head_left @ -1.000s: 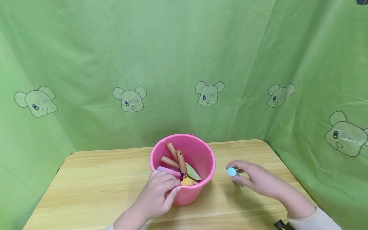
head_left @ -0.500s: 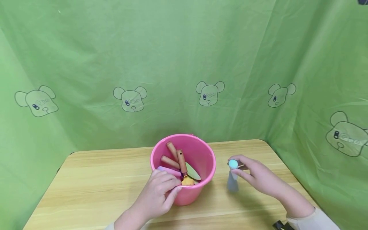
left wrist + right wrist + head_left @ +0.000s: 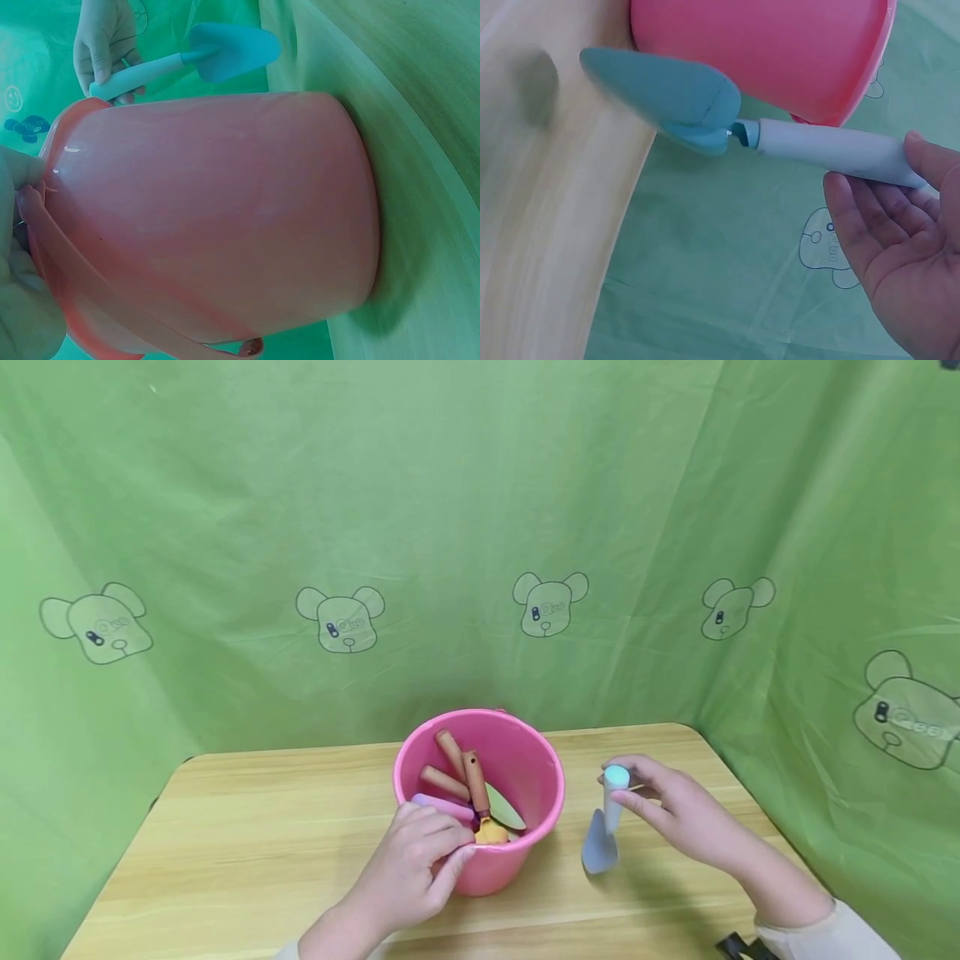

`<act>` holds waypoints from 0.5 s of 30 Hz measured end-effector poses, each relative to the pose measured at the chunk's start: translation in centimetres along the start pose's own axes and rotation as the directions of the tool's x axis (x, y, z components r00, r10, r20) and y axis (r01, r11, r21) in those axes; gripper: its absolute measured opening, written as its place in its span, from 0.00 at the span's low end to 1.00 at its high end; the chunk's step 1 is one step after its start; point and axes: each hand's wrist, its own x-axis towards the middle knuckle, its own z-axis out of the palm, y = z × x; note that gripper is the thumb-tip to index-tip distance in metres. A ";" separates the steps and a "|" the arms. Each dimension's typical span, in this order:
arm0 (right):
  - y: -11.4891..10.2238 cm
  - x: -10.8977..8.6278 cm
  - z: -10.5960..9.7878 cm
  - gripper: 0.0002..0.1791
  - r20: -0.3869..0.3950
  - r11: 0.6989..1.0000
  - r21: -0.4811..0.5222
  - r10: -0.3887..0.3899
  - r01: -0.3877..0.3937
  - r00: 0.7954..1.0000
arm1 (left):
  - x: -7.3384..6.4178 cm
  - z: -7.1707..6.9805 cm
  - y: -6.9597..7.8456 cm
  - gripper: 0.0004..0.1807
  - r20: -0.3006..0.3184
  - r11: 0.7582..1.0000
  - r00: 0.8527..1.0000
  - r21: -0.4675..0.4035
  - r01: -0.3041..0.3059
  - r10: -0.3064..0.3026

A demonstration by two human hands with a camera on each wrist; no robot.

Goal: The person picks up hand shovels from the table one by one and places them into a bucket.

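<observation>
My right hand pinches the end of a pale blue handle on a small garden trowel, right of the bucket. The trowel hangs blade down above the table; its blue-grey blade slants toward me. At the near left rim of the pink bucket, my left hand grips the edge, thumb outside. In the left wrist view the bucket's carrying handle runs down from that hand along the wall. Inside the bucket lie several tools: brown handles, a purple handle, a yellow part and a green blade.
The bucket stands upright on a wooden table. Green cloth with bear-head prints hangs behind and at both sides. A small black object shows near the right sleeve at the front edge.
My right hand has moved slightly up and to the right. The trowel has swung from nearly end-on, so its handle and blade now show. My left hand and the bucket stay put.
</observation>
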 end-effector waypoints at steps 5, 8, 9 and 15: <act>-1.0 0.1 -1.0 0.13 -0.013 1.000 -0.004 0.003 -0.003 1.000 | 0.0 0.0 0.1 0.10 0.000 1.000 1.000 -0.002 0.004 -0.004; -1.7 0.3 -1.7 0.12 -0.014 1.000 0.004 0.008 -0.008 1.000 | 0.0 0.0 0.1 0.11 -0.001 1.000 1.000 0.000 0.006 -0.006; -1.9 0.3 -1.9 0.12 -0.014 1.000 0.005 0.010 -0.010 1.000 | 0.0 0.0 0.1 0.11 -0.001 1.000 1.000 0.001 0.005 -0.005; -3.1 0.9 -3.2 0.13 -0.023 1.000 -0.003 -0.017 0.017 1.000 | 0.0 0.0 0.2 0.11 0.000 1.000 1.000 -0.001 0.005 -0.005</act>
